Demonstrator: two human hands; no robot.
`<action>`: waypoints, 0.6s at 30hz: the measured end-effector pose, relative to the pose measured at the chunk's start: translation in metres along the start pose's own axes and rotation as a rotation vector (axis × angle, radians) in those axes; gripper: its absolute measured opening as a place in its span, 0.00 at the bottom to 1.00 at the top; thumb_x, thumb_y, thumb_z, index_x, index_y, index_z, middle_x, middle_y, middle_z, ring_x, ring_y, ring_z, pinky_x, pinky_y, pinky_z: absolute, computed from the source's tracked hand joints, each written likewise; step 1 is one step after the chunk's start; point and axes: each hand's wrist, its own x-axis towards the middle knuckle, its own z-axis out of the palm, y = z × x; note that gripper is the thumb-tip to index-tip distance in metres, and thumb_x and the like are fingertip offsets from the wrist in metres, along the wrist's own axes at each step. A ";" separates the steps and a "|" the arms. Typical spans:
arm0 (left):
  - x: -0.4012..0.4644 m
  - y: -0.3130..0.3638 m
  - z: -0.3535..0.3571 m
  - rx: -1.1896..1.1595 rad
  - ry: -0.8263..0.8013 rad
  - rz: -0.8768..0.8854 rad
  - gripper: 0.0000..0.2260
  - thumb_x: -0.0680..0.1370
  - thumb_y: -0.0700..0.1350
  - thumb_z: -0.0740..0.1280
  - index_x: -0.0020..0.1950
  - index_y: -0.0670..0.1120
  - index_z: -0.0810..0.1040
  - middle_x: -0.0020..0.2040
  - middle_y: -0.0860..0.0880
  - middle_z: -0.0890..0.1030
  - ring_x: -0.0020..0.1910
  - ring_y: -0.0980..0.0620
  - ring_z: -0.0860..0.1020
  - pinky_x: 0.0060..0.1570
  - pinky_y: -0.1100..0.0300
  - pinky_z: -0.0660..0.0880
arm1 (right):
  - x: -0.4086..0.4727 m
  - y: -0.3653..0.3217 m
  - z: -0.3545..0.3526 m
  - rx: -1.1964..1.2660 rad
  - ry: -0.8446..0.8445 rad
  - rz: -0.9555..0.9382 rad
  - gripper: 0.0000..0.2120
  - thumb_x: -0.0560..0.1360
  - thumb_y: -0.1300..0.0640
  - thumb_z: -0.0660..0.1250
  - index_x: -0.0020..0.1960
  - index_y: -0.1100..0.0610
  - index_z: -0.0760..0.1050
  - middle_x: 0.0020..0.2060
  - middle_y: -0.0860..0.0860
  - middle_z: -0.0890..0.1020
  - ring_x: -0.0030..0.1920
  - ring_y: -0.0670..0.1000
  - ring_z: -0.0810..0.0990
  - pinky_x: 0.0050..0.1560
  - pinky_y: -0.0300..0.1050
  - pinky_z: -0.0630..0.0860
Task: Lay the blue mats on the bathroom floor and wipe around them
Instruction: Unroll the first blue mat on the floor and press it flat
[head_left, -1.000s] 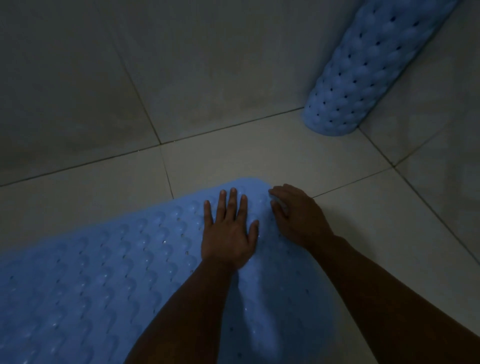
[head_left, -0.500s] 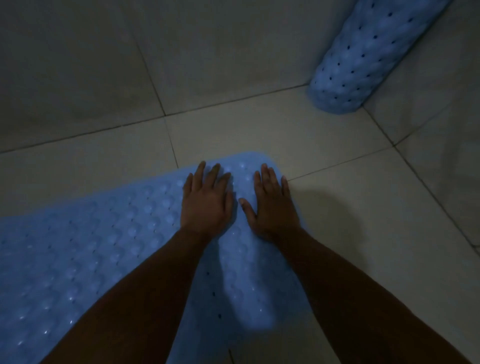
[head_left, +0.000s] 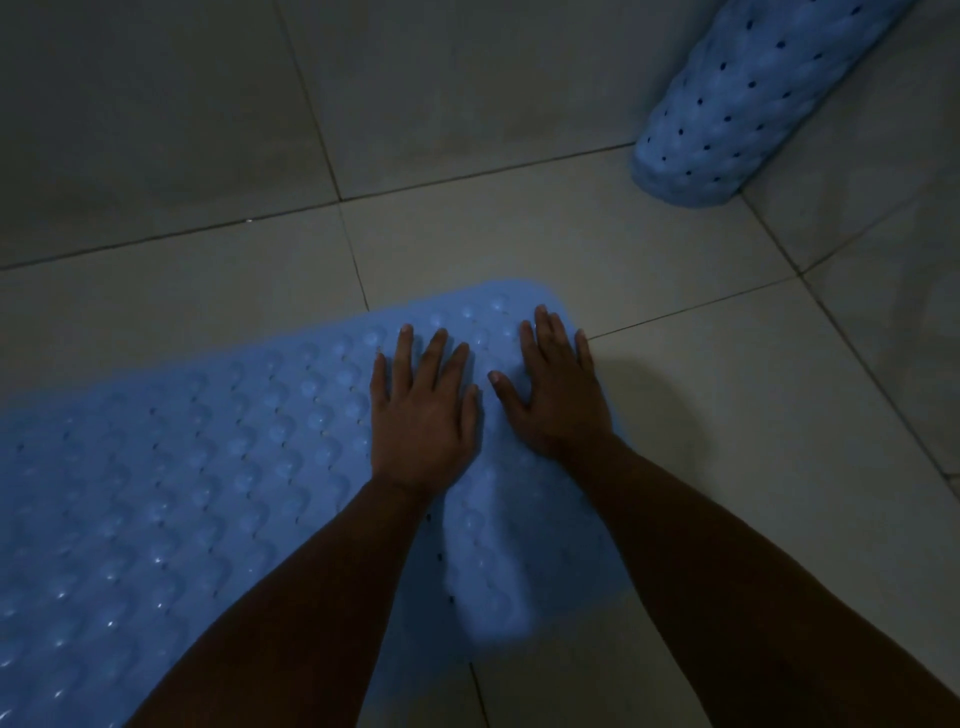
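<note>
A blue bubbled mat (head_left: 208, 467) with small holes lies flat on the tiled bathroom floor and runs off the left and bottom edges of the head view. My left hand (head_left: 423, 415) rests palm down on it near its far right corner, fingers spread. My right hand (head_left: 558, 389) lies flat beside it at the mat's right edge, fingers apart. Neither hand holds anything. A second blue mat (head_left: 748, 98), rolled into a tube, stands leaning in the far right corner, apart from both hands.
Pale floor tiles (head_left: 727, 415) with dark grout lines surround the mat. A tiled wall (head_left: 182, 104) rises behind it, and another wall closes the right side by the rolled mat. The light is dim.
A second ago my right hand was curled at the mat's corner; it now lies flat. Both hands have settled side by side on the mat, and the view has shifted slightly.
</note>
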 end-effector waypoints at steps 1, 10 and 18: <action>-0.003 -0.002 0.000 -0.002 0.008 0.014 0.24 0.84 0.55 0.54 0.77 0.47 0.70 0.79 0.45 0.67 0.83 0.41 0.53 0.77 0.35 0.56 | 0.000 0.000 0.001 0.001 -0.008 -0.002 0.40 0.81 0.31 0.46 0.82 0.59 0.52 0.82 0.57 0.51 0.82 0.54 0.47 0.81 0.59 0.45; -0.010 -0.006 -0.043 -0.010 0.036 -0.074 0.23 0.85 0.55 0.53 0.76 0.47 0.71 0.78 0.46 0.70 0.82 0.42 0.54 0.78 0.38 0.56 | 0.021 -0.014 -0.058 -0.015 -0.346 0.031 0.36 0.83 0.37 0.51 0.82 0.58 0.51 0.82 0.58 0.50 0.82 0.56 0.49 0.80 0.58 0.47; -0.024 -0.014 -0.029 0.004 0.017 -0.023 0.26 0.84 0.57 0.49 0.77 0.47 0.70 0.79 0.45 0.69 0.83 0.42 0.53 0.77 0.38 0.57 | -0.055 -0.023 -0.005 -0.095 -0.105 -0.011 0.42 0.80 0.30 0.44 0.82 0.59 0.45 0.82 0.58 0.43 0.82 0.57 0.40 0.80 0.62 0.44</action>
